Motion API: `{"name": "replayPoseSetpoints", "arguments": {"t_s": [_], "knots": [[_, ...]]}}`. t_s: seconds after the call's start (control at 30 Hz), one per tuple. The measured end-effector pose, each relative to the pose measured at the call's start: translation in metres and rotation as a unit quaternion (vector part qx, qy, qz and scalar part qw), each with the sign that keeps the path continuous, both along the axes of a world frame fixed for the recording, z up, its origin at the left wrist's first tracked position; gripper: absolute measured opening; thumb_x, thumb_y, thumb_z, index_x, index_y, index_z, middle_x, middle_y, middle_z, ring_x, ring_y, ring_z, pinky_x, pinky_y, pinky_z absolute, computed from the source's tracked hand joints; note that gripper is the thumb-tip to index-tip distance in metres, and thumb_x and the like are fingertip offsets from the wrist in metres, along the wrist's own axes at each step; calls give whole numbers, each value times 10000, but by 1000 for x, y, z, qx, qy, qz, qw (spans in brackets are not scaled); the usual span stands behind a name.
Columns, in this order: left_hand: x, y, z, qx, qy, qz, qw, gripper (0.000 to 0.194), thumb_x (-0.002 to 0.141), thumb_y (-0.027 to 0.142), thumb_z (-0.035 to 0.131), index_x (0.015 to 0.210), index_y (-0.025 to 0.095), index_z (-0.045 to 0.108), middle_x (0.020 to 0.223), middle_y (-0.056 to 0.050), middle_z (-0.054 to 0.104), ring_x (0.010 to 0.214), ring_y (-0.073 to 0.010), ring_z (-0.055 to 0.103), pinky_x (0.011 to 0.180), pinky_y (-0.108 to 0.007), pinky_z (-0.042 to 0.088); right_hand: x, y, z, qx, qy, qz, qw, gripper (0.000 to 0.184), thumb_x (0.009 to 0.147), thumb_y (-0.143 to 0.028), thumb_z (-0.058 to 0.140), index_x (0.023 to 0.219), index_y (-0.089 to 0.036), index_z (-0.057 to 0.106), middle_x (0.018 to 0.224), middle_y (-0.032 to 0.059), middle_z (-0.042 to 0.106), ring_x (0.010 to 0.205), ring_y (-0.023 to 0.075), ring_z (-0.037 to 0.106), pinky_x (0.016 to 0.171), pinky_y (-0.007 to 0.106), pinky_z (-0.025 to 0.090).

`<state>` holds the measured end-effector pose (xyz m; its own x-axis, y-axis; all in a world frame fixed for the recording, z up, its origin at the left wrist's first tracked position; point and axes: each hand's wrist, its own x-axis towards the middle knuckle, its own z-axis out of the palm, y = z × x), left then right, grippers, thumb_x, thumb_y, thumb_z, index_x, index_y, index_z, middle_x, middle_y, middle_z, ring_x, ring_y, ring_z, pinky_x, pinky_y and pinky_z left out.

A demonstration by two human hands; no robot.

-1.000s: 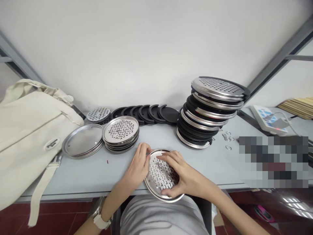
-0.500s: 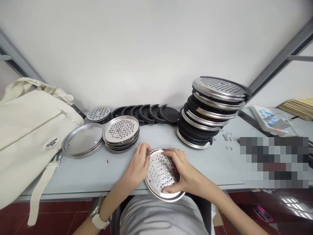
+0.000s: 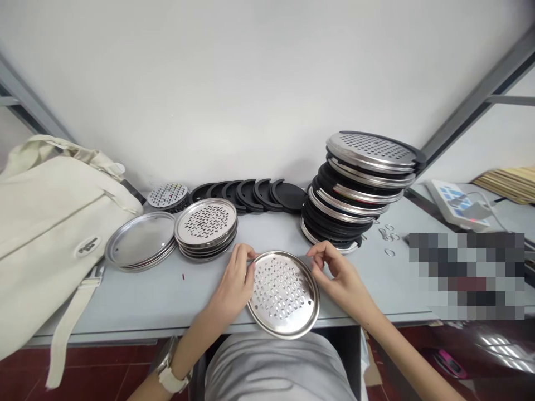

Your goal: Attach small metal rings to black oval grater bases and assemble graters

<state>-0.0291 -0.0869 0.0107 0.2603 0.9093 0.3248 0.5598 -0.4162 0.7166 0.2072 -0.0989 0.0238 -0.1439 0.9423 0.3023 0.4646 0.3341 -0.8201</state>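
Our left hand [image 3: 234,284] pinches the rim of this round, silver, perforated metal disc [image 3: 281,292] at the grey table's [image 3: 154,301] front edge; our right hand [image 3: 340,278] curls beside it, contact unclear. Probably light, stiff, slick: we'd favour opposite rims.

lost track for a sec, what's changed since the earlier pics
The right hand has moved right, off the face of the grater disc to beside its right rim; I can't tell if it still touches. The holes it covered now show. The left hand stays on the left rim; the tall stack and bag are as they were.
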Motion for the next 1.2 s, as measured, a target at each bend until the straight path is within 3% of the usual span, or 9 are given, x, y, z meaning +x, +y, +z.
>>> {"name": "replayPoseSetpoints", "arguments": {"t_s": [0.07,0.2,0.5,0.6,0.67,0.8,0.97,1.1,1.2], "knots": [[0,0,-1,5,0,6,1000,168,896,82,350,982,209,419,973,-50,481,964,-181,514,866,-353,449,3,3,-6,-13,24,-18,999,169,823,-104,508,940,-226,504,697,-47,391,647,136,423,648,259,364],[-1,1,-2,23,14,24,999,189,880,66,351,979,207,429,968,-51,485,968,-189,507,867,-358,439,3,7,-14,-25,65,11,998,245,766,-69,496,959,-221,495,706,-49,395,657,134,420,649,258,353],[-5,-4,2,48,55,65,995,171,905,107,358,1021,208,433,1002,-60,498,989,-206,519,877,-369,427,4,12,-21,-29,115,32,992,275,748,-58,495,972,-217,508,757,-36,403,698,139,415,673,270,336],[-12,-12,16,38,79,28,996,140,926,158,390,1037,213,454,1027,-58,512,999,-201,523,879,-349,428,6,10,-18,-37,142,46,988,303,731,-51,501,979,-224,522,787,-28,412,735,144,422,699,274,332],[-17,-19,27,0,112,-51,992,125,944,190,404,1033,222,485,1019,-46,532,968,-184,533,861,-319,431,7,9,-14,-63,185,68,978,297,731,-67,504,981,-224,535,811,-16,428,762,151,423,711,277,328],[-22,-29,41,-64,168,-181,967,53,924,277,530,925,224,537,943,-10,557,887,-156,546,789,-261,432,8,7,-8,-157,360,123,911,270,711,-124,491,956,-209,566,756,-9,435,702,148,387,662,271,315],[-22,-26,37,-59,191,-208,958,216,840,395,649,913,215,556,959,-9,561,907,-163,537,781,-253,426,11,11,-7,-236,510,133,816,253,634,-98,524,854,-174,624,675,-18,401,611,122,321,604,248,307],[-26,-22,35,-33,205,-217,954,342,743,454,727,915,212,557,978,-10,570,906,-175,533,782,-266,427,13,13,-7,-258,550,130,784,237,631,-94,546,832,-159,655,646,-18,395,591,114,313,594,239,323],[-30,-20,36,-20,210,-217,953,239,808,386,686,939,223,570,997,-12,576,936,-175,538,813,-274,432,13,13,-5,-266,558,124,776,236,625,-88,551,820,-156,667,637,-16,388,588,115,317,585,238,332]]}}
